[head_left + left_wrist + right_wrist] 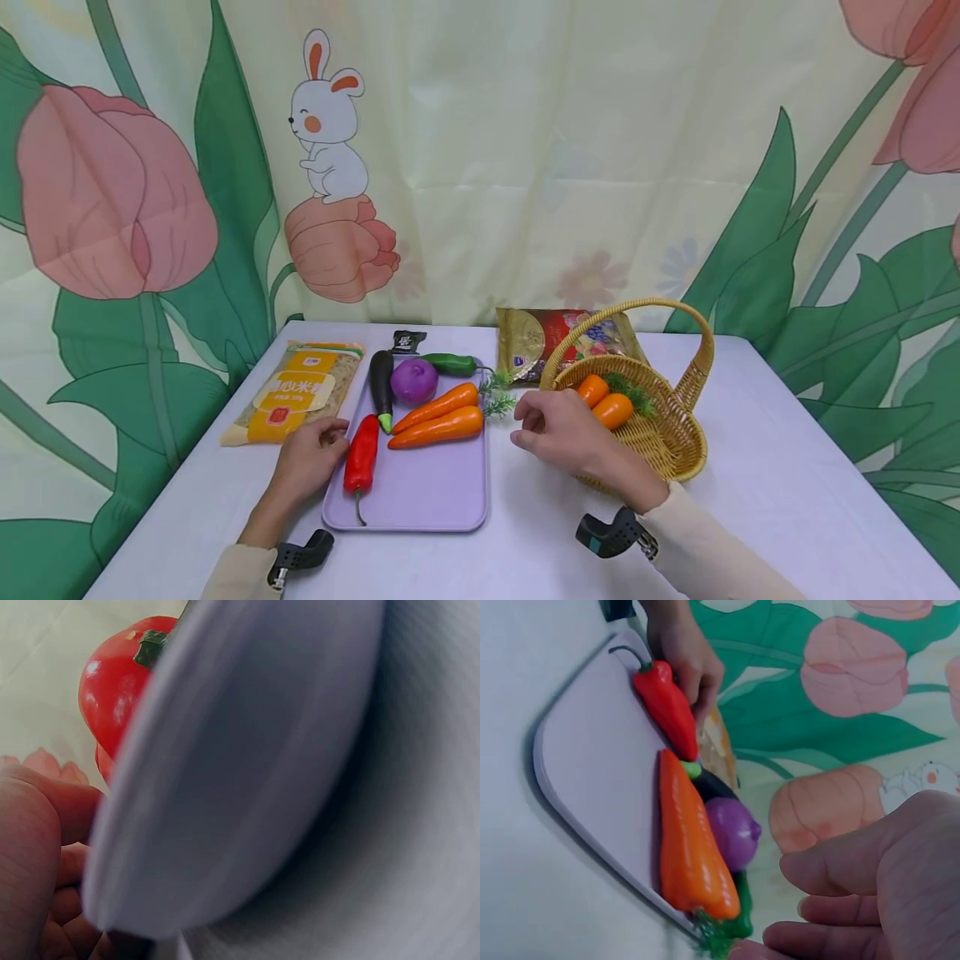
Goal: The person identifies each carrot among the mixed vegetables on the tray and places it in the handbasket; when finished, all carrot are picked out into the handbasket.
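Sleeves (pixel 716 542) pale on both my arms, a dark band (pixel 303 550) at each wrist, over a white desk (pixel 780 483). Of my hands, the left hand (pixel 311 457) lies at the left rim of a lilac tray (pixel 423 504), fingers bent against the edge; whether they grasp it I cannot tell. My right hand (pixel 564 429) is free of any load, fingers loosely bent and thumb apart, between the tray and a wicker basket (pixel 678 446), its wrist in front of the basket's left side. Within the tray: red pepper (pixel 362 454) along the left, stem toward me; then a front carrot (pixel 438 428) and a rear carrot (pixel 442 406) side by side, greens poking past the right rim near my right fingertips. Two more carrots (pixel 613 411) lie in the basket under its arched handle. Farther up the tray, eggplant (pixel 381 383), purple onion (pixel 414 382) beside it, green pepper (pixel 452 363) behind. Yellow-labelled bag (pixel 307 392) left of the tray; beyond, a small black packet (pixel 407 342) and, behind the basket, a red-and-gold bag (pixel 558 337). Backdrop: curtain (pixel 480 167) printed with tulips and a white rabbit (pixel 327 125).
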Motion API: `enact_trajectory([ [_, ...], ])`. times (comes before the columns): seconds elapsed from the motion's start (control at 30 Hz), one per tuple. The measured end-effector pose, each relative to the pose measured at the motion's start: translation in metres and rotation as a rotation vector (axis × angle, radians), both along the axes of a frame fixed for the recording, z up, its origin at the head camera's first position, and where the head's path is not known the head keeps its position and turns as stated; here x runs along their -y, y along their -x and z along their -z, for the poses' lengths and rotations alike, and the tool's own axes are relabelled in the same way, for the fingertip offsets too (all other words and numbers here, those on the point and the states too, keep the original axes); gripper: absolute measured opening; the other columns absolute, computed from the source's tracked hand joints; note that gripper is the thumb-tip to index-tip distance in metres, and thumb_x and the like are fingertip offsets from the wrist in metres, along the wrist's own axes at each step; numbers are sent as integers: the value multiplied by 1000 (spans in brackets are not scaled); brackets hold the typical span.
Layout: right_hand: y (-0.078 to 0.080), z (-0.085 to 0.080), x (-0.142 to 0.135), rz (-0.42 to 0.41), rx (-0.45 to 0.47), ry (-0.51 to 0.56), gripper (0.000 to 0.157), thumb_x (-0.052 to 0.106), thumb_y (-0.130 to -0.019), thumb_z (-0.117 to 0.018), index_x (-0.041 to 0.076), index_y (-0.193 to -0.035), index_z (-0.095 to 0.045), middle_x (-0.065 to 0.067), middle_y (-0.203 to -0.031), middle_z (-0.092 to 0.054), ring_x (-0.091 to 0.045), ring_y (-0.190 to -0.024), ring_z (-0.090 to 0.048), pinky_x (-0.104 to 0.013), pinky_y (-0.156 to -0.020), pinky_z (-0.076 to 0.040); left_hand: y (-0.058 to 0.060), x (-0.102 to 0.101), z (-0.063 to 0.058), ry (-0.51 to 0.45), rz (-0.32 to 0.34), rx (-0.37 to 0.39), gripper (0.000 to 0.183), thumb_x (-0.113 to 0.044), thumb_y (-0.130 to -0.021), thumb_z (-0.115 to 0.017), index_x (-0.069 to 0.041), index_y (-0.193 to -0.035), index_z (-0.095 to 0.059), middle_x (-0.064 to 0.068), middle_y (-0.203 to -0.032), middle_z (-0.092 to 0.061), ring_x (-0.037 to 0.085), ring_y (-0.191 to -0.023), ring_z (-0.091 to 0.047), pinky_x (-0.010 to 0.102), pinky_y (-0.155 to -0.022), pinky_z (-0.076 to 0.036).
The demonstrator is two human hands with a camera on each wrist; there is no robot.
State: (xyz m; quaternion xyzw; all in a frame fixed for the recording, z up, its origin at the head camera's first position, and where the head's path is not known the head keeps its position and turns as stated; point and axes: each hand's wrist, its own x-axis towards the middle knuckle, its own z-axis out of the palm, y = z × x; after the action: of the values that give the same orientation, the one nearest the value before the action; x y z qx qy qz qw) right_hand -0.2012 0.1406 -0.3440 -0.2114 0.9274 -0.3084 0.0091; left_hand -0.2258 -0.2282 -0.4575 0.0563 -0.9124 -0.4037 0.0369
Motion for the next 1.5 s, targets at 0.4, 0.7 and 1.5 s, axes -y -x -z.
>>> enact_trajectory([
  [0.4, 4, 30, 37, -61, 4, 5, 25, 15, -89, -76, 7, -112, -70, -10, -113, -70, -28, -106, -63, -46, -91, -53, 0, 1, 3, 0, -5, -4, 36, -14, -94, -63, -1, -128, -66, 9, -97, -65, 23, -87, -55, 26, -74, -55],
  [0.7, 12, 46, 52, -41, -146, -55, 38, 16, -87, -76, 5, -122, -65, -10, -127, -60, -27, -119, -54, -47, -102, -47, 0, -2, 0, -3, 1, 4, 36, -13, -94, -64, -1, -128, -67, 9, -96, -65, 23, -87, -55, 28, -74, -54],
  [1.5, 34, 78, 68, 5, -254, -265, 44, 19, -87, -74, 10, -129, -65, -7, -126, -62, -25, -112, -55, -41, -92, -52, -2, 0, -1, -4, -8, 3, 36, -13, -94, -64, -2, -128, -67, 9, -96, -64, 23, -87, -54, 28, -75, -54],
])
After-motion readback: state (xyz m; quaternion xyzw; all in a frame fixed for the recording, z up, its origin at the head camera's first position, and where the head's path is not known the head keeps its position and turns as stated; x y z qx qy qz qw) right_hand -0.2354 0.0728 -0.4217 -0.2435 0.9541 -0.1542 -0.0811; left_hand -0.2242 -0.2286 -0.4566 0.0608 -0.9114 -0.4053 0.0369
